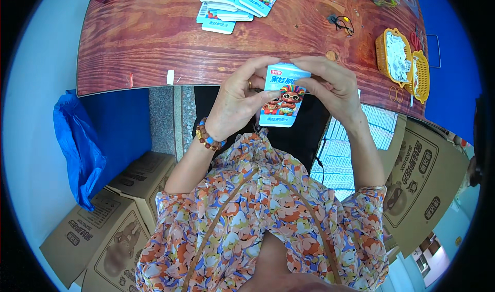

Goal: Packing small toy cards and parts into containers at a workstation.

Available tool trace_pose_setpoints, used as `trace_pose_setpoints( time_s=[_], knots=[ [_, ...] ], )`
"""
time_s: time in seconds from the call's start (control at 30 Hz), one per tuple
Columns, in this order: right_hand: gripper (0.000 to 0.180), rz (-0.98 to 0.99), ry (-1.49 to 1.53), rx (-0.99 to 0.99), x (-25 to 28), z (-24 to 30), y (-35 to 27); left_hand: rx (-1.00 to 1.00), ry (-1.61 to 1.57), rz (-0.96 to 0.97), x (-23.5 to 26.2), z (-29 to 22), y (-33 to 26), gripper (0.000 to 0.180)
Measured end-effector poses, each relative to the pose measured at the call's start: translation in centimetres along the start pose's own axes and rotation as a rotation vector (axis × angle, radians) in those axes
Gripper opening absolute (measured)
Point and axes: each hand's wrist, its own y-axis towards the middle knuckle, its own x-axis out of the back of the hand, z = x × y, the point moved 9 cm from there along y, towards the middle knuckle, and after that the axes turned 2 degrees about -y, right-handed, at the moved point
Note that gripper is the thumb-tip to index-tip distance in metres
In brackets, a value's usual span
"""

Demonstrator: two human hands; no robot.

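Between my two hands, just off the table's near edge, is a small light-blue printed box (281,117) with cartoon figures on its front. My left hand (238,98) grips its left side, thumb across the face; that wrist wears a beaded bracelet (209,137). My right hand (332,88) closes on the upper right corner, with fingers along the top edge and the thumb on the front. The back of the box is hidden. A fanned pile of similar light-blue boxes (219,25) lies farther off on the wooden table (154,39).
Two yellow baskets (381,54) with small white packets stand at the table's right, near red-handled scissors (415,42). An open carton (399,132) beside my right arm holds rows of light-blue boxes (335,160). More brown cartons (85,230) and a blue bag (80,147) are at left.
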Motion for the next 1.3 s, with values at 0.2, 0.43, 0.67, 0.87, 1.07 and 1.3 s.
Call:
trace_pose_setpoints(
  time_s=[0.2,0.43,0.67,0.87,1.07,1.3],
  knots=[
    [0.028,0.054,-0.016,0.155,-0.3,-0.2,-0.1,-0.002,0.140,0.045,-0.3,0.2,-0.3,0.054],
    [0.026,-0.067,-0.024,0.030,0.0,-0.2,-0.2,0.004,-0.038,0.026,-0.3,0.1,0.2,0.055],
    [0.028,0.083,0.011,0.169,-0.7,-0.4,0.3,0.006,0.072,0.052,0.2,0.7,0.1,0.051],
    [0.025,0.004,0.350,-0.145,-1.0,-2.3,0.3,-0.010,0.053,-0.004,0.8,0.9,0.3,0.040],
    [0.028,0.181,0.142,-0.044,-1.9,-2.1,0.7,0.112,0.040,0.047,0.8,1.2,0.2,0.035],
    [0.030,0.107,0.127,-0.158,-1.0,-2.5,1.9,-0.020,-0.155,0.037,2.7,0.1,1.9,0.057]
  ],
)
